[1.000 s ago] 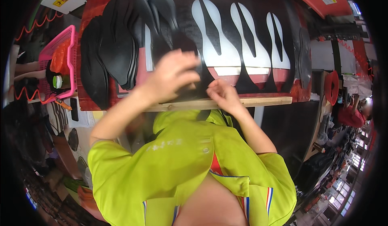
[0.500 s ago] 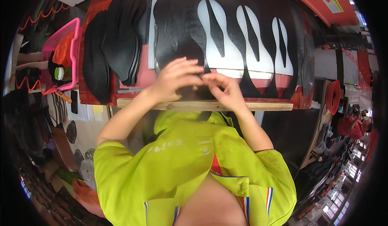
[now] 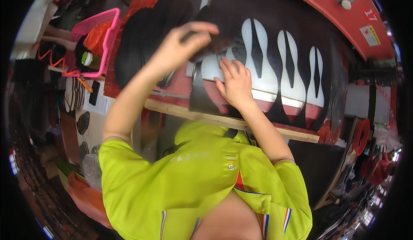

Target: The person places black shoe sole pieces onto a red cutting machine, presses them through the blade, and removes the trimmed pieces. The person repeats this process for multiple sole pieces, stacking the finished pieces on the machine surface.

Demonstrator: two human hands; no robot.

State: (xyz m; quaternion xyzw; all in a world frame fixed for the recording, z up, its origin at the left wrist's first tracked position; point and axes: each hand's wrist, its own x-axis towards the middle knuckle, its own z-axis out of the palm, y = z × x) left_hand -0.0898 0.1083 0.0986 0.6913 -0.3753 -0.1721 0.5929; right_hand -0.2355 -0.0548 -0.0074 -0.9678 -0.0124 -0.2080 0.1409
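A black sheet with sole-shaped openings lies on the bench, white board showing through them. My left hand is raised over the sheet's left part, its fingers bent round a black cut piece that is smeared by motion. My right hand rests on the sheet beside the leftmost opening, fingers stretched out over white board. Left of my left hand, a stack of black sole-shaped pieces lies partly behind my forearm.
A wooden strip runs along the bench's front edge. A red machine part overhangs at the far right. On the left stand a pink basket with a green-and-white container, and a phone.
My left hand has risen and moved away from my right, lifting a black piece; white board now shows at the leftmost opening. My right hand has settled flat. The view has tilted.
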